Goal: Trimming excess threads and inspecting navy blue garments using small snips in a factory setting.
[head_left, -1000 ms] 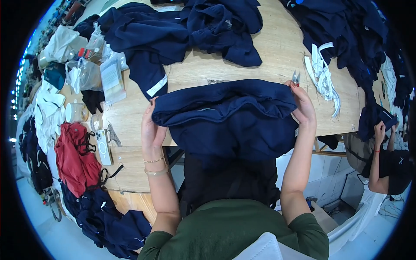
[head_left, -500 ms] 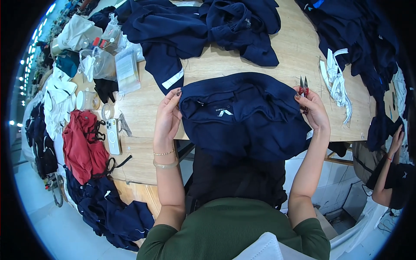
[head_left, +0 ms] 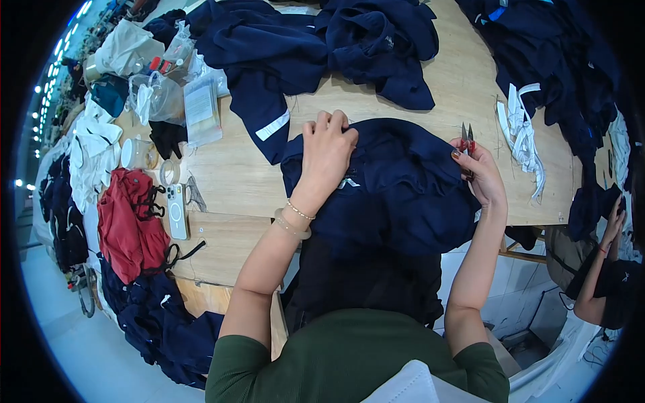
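Note:
A dark navy garment (head_left: 403, 195) with a white mark inside its gathered opening hangs over the table's near edge. My left hand (head_left: 329, 149) lies on its upper left part, fingers curled onto the fabric and partly hiding the white mark. At the garment's right edge is my right hand (head_left: 485, 173), closed on small red-handled scissors (head_left: 468, 142) whose pointed blades stick up. Its thumb also presses on the cloth there. The fingertips under the cloth are hidden.
More navy garments (head_left: 269, 60) lie on the wooden table (head_left: 228, 242) beyond. White strips (head_left: 519, 138) sit to the right. Leftward are a phone (head_left: 177, 211), a tape roll (head_left: 169, 172), red cloth (head_left: 131, 221) and plastic bags (head_left: 158, 97). A co-worker's hand (head_left: 613, 221) shows at far right.
My left hand has moved from the garment's left edge inward and up onto its top. The opening has partly folded over. My right hand stays at the right edge with the scissors.

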A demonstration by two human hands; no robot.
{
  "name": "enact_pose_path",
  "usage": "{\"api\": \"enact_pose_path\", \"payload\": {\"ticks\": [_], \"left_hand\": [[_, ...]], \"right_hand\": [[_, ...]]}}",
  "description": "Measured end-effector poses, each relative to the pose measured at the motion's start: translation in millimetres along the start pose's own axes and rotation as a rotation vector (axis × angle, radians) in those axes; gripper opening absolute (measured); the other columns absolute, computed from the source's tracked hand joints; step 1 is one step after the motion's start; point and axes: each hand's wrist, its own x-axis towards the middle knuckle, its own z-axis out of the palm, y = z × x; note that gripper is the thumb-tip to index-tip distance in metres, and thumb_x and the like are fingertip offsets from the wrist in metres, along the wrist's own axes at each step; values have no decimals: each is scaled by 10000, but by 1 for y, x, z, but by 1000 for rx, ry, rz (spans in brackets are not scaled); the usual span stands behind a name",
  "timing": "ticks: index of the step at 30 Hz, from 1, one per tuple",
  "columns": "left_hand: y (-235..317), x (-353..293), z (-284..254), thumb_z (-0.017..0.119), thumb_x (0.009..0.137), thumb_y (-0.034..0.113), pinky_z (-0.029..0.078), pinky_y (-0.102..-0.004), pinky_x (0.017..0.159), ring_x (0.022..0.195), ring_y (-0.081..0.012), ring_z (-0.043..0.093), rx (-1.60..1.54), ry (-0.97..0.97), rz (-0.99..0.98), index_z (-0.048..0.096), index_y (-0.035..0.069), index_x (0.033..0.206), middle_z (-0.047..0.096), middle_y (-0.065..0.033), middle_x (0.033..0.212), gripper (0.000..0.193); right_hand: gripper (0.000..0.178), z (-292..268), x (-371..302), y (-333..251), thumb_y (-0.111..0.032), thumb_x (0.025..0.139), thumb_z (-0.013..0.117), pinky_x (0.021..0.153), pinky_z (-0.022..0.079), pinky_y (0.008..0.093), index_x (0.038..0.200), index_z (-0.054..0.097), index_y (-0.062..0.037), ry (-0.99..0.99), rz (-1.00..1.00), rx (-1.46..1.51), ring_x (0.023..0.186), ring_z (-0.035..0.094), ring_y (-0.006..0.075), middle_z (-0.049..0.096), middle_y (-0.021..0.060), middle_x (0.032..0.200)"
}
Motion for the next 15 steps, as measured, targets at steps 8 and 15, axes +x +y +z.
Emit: {"api": "enact_pose_path", "payload": {"ticks": [8, 15], "left_hand": [[-75, 2, -44, 521, 917, 25, 515, -279, 649, 724, -157, 673, -504, 469, -682, 649, 35, 1137, 694, -138, 935, 255], [-108, -66, -47, 627, 894, 47, 514, -231, 754, 816, -103, 628, -1173, -367, -757, 601, 14, 1223, 651, -48, 988, 331]], "right_hand": [[251, -9, -1, 5, -173, 848, 696, 548, 304, 166, 1073, 646, -72, 4, 14, 10, 644, 456, -10, 617, -72, 823], [336, -15, 1, 3, -192, 830, 731, 547, 317, 166, 1115, 623, -48, -77, 62, -3, 632, 441, 4, 593, -67, 803]]}}
